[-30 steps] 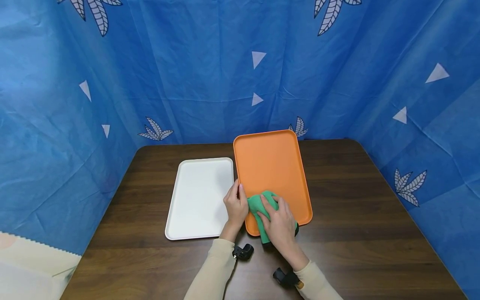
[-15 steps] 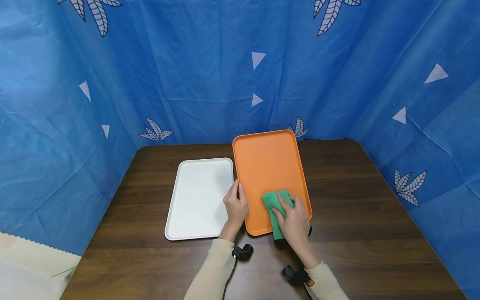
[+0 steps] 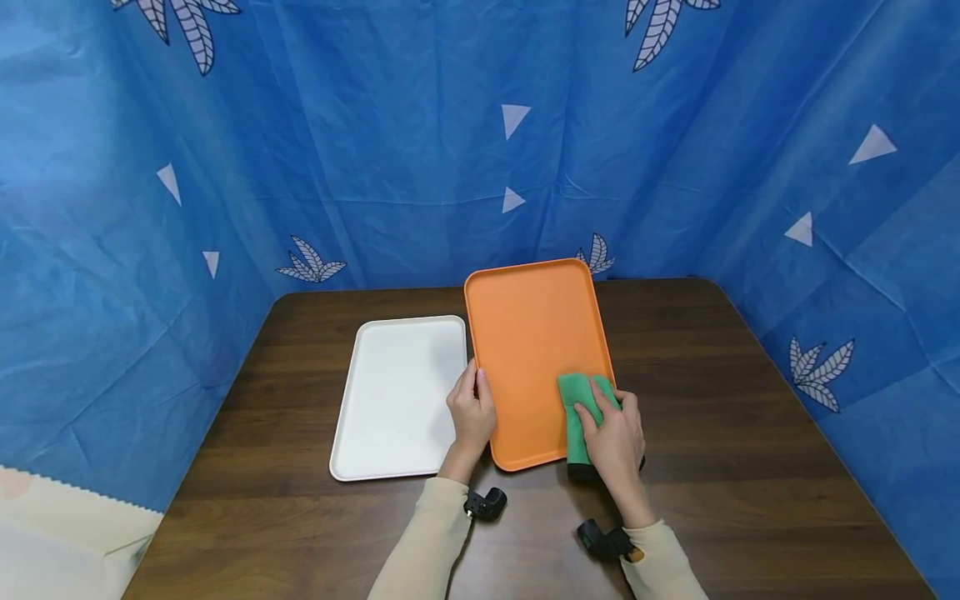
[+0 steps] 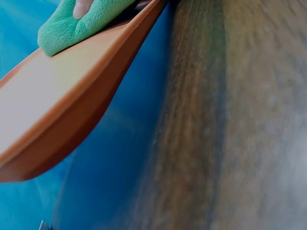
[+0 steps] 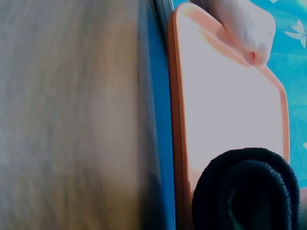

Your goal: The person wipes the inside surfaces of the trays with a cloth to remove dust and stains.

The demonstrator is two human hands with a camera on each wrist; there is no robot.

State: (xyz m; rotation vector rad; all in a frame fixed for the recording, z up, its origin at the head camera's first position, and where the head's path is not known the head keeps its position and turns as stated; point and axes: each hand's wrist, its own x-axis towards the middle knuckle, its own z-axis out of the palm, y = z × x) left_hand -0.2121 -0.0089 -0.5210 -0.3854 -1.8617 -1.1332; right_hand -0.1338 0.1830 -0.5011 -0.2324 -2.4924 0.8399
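My left hand grips the left rim of an orange tray, thumb on top. The right wrist view shows that hand on the rim at the far side. The tray is lifted off the table at its near end, as a gap shows under it in the left wrist view. My right hand holds a folded green cloth against the tray's lower right corner. The cloth's dark edge hangs past the near rim, and part of the cloth is hidden under the fingers.
Left of the orange tray, a white tray lies flat on the dark wooden table. A blue patterned curtain hangs behind and along both sides. Black cameras are strapped to the wrists.
My right hand has slid the green cloth rightward across the lower part of the orange tray, from near the left rim to the right one. The left hand has kept its place.
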